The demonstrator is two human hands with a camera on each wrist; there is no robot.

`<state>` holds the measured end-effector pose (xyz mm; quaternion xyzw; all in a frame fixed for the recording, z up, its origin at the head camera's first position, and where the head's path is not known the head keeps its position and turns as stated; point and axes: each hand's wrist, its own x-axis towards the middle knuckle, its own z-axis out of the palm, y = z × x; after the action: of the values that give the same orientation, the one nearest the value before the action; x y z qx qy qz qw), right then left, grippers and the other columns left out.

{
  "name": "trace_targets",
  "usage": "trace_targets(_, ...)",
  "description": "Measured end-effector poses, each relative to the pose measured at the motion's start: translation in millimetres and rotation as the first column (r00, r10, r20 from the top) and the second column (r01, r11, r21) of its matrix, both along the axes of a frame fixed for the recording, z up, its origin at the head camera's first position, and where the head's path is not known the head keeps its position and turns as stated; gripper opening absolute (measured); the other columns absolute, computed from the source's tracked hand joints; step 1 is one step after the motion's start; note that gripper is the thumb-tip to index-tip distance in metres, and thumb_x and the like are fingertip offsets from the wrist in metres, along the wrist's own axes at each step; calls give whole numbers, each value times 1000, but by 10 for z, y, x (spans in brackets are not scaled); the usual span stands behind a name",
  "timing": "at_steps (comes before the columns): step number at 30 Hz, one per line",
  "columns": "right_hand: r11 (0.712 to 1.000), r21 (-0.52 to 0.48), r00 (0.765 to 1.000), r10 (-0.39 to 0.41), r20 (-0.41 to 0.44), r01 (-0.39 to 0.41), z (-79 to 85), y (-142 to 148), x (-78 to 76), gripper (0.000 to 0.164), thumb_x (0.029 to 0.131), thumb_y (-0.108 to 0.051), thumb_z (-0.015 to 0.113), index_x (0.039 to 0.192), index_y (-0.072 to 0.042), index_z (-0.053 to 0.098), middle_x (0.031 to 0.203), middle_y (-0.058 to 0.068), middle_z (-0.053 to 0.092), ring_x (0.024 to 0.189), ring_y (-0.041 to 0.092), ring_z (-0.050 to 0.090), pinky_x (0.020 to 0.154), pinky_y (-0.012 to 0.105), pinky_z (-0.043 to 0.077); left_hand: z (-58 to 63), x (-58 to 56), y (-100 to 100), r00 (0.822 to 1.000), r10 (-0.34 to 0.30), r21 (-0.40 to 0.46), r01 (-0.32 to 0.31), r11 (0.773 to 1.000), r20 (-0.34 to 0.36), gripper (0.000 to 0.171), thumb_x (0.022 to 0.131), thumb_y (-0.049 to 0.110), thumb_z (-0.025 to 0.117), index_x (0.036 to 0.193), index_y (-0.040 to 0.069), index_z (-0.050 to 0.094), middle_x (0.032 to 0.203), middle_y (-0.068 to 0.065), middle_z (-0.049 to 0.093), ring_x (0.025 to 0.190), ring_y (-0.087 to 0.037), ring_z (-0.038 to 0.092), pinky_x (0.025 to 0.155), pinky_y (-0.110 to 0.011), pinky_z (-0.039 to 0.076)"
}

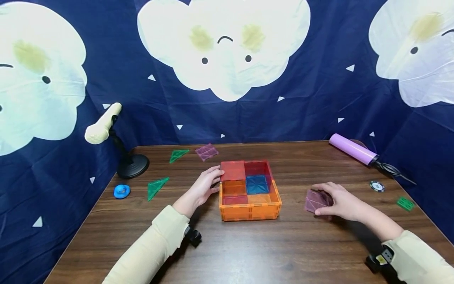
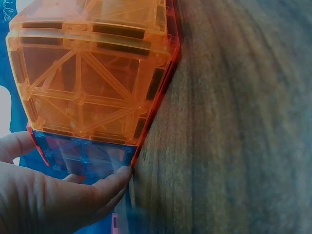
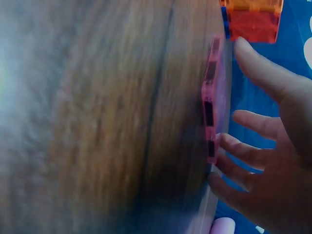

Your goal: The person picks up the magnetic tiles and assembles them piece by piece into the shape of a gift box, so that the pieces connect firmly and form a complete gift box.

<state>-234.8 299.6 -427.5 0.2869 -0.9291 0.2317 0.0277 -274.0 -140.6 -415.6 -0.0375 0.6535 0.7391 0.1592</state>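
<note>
A box built of translucent magnetic tiles stands in front of me, with orange, red and blue panels. A red tile covers its back-left part. My left hand grips the box at the back of its left side, fingertips by the red tile. In the left wrist view the fingers span the blue wall panel. Right of the box, my right hand holds a purple square magnetic tile between thumb and fingers. Its edge shows close over the table in the right wrist view.
Behind the box lie another purple tile and a green triangle tile; a second green triangle lies left. A blue duck and black stand are far left. At right are a purple-handled whisk, poker chip and green brick.
</note>
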Motion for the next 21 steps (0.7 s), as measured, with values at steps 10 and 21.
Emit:
trace_targets(10,997,57,998,59,-15,-58,78,-91,37,65,69,-24,94,125,-4,68,115,12,63,102,32,58,82,52,49,1,-10,-22,1000,-6,14,6,1000,-4,59,103,20,51,157,2,33,151,-23,44,139,-36,38,113,-57,33)
trace_targets(21,982,-168,996,83,7,-81,199,-328,-306,56,76,-15,86,128,-7,68,121,12,62,107,28,58,86,48,50,-23,16,-31,999,-49,-13,49,999,3,65,104,24,52,160,2,27,159,-21,35,145,-37,32,114,-61,30)
